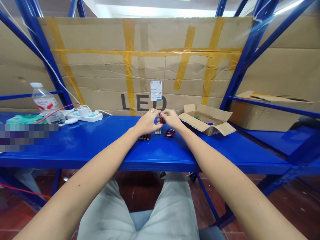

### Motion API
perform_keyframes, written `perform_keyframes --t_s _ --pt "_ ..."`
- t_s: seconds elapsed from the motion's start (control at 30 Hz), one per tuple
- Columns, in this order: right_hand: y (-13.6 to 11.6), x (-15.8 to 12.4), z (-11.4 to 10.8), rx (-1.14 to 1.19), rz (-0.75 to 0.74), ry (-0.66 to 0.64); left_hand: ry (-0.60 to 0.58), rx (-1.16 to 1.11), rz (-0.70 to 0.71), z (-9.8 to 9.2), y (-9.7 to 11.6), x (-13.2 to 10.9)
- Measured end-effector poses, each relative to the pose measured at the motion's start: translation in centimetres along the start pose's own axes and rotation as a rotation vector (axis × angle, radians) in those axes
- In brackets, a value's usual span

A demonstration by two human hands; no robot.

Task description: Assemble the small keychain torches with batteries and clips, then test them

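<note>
My left hand [148,122] and my right hand [172,119] meet above the blue tabletop, fingers closed around a small dark red tube [162,119] between them. The fingers cover part of the tube. Under my left hand, several dark tubes with metal ends [145,137] lie side by side. Just below the held tube sits a small cluster of silver, button-like metal pieces [158,132]. Next to them, near my right wrist, is a small pile of red carabiner clips [169,133].
An open cardboard box [208,120] with small items inside stands on the right. A plastic bottle [47,103], a green packet [23,119] and a white power strip [87,115] are on the left. A large taped cardboard sheet [100,73] backs the blue table [87,143].
</note>
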State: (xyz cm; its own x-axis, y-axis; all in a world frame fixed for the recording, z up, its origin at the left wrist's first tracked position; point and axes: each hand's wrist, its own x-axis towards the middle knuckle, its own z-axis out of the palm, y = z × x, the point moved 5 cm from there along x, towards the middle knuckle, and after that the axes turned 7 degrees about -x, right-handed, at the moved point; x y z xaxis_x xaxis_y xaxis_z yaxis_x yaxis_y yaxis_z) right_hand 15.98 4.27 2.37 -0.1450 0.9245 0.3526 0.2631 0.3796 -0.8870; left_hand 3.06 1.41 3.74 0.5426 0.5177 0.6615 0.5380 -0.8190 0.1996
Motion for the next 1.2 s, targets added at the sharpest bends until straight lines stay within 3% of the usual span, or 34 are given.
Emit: perform_keyframes --t_s 0.2,0.27,0.37,0.43,0.5,0.6,0.83,1.0,1.1,1.2 --pt "0.4 0.4 0.4 0.082 0.048 -0.051 -0.047 0.053 0.011 0.4 0.1 -0.2" --pt "0.0 0.3 -0.6 -0.059 0.025 -0.018 -0.022 0.040 -0.002 0.2 -0.3 -0.2" --pt "-1.9 -0.5 -3.0 -0.486 -0.096 0.055 0.045 0.010 -0.051 -0.4 -1.2 -0.1" --pt "-2.5 -1.4 -3.2 -0.681 -0.115 -0.196 0.087 -0.015 -0.084 -0.9 -1.8 0.0" --pt "-2.3 -2.5 -3.2 -0.759 -0.021 -0.455 0.126 -0.039 -0.105 -1.3 -2.2 0.0" --pt "-1.9 -3.3 -3.0 -0.830 0.071 -0.578 0.170 -0.078 -0.127 -1.7 -2.5 0.0" --pt "-1.0 -3.1 -1.4 -0.956 0.049 -0.635 0.177 -0.194 -0.181 -1.5 -2.3 -0.3" --pt "-1.3 -3.6 -0.1 -1.000 -0.059 -0.650 0.194 -0.221 -0.196 -1.6 -2.2 -0.4" --pt "-1.9 -3.8 0.1 -0.981 -0.088 -0.626 0.204 -0.236 -0.198 -1.6 -2.3 -0.4" --pt "-2.9 -3.5 -0.5 -0.934 -0.126 -0.506 0.207 -0.248 -0.199 -1.5 -2.6 -0.4"
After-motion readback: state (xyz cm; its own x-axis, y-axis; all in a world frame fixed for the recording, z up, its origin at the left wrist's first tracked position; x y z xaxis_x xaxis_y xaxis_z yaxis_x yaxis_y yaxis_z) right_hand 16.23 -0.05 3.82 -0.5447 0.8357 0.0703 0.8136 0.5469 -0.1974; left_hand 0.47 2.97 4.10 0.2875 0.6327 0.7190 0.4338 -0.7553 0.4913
